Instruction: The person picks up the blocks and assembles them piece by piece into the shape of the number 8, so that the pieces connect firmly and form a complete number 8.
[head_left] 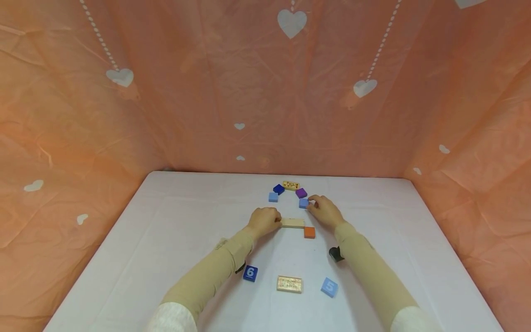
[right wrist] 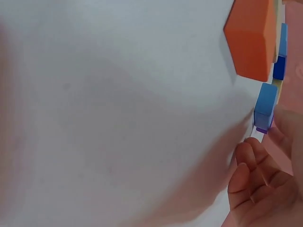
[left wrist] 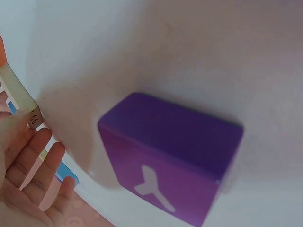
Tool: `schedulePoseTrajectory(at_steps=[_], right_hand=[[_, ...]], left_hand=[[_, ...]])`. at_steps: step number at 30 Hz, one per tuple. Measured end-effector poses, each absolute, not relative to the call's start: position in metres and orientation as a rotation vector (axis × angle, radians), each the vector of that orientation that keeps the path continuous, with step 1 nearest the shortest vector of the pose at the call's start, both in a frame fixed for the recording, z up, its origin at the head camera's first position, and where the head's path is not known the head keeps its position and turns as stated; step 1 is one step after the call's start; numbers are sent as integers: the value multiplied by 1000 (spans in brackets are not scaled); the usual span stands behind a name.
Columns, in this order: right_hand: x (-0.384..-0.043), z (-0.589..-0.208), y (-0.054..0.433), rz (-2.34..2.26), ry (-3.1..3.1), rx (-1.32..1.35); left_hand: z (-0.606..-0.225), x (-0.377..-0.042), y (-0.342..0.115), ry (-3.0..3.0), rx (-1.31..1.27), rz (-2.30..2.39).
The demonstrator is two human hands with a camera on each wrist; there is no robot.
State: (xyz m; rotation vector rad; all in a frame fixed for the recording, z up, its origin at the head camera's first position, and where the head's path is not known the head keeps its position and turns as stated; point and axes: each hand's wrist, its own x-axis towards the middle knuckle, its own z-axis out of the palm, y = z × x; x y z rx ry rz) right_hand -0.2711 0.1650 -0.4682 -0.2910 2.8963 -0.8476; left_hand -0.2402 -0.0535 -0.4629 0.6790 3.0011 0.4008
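The cream bar [head_left: 293, 223] lies mid-table, long axis running left to right, its left end pinched by the left hand [head_left: 263, 221], its right end beside the orange block [head_left: 309, 232]. Farther out, the light blue block [head_left: 303, 203] sits just left of the nearer right hand [head_left: 325, 212], whose fingertips meet its edge; whether they clamp it, I cannot tell.

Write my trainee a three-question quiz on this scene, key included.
1. Which hand holds one end of the long cream rectangular block?
2. True or false: in the head view, the orange square block lies by the cream block's right end.
3. Fill in: in the head view's foreground, the light blue square block bears the numeral ___.

Key: 1. The left hand. 2. True. 3. 5.
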Motion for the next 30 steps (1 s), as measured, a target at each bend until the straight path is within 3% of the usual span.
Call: schedulePoseTrajectory(at_steps=[30], right_hand=[[-276, -473, 170, -876, 2879, -289]], left_hand=[[-462, -241, -54, 2994, 671, 402]])
